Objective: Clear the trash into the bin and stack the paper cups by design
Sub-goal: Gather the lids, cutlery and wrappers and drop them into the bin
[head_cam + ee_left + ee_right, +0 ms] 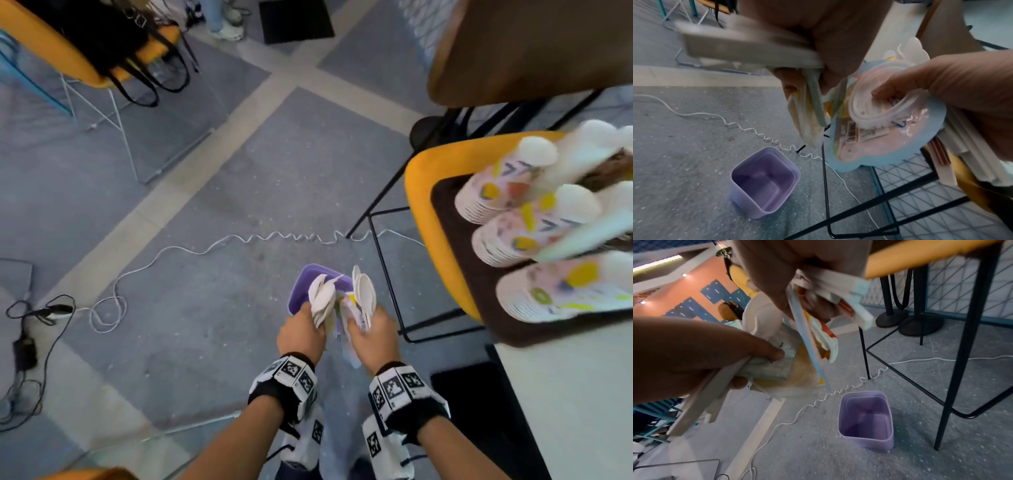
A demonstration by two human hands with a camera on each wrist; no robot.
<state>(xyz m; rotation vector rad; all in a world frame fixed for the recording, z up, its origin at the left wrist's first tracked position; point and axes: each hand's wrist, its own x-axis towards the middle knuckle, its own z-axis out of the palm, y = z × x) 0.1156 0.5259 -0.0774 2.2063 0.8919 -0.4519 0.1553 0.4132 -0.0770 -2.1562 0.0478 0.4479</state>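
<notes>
Head view: the purple bin (305,291) stands on open floor left of the worktop (416,192), whose tray (455,240) carries cup stacks (496,198); the left hand (301,334) and right hand (371,337) hold trash (322,298) above it.

Left wrist view: right fingers (890,88) curl into a plastic lid (869,112) on a blue package (890,146).

Right wrist view: left fingers (764,352) pinch crumpled wrappers (781,369); the bin is below, near black table legs (962,353).

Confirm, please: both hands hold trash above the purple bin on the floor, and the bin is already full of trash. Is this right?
One part is wrong: the purple bin is empty; both wrist views look into it and show only bare walls and bottom. The rest holds: the left hand and the right hand both grip trash above the bin, which stands on the floor.
</notes>
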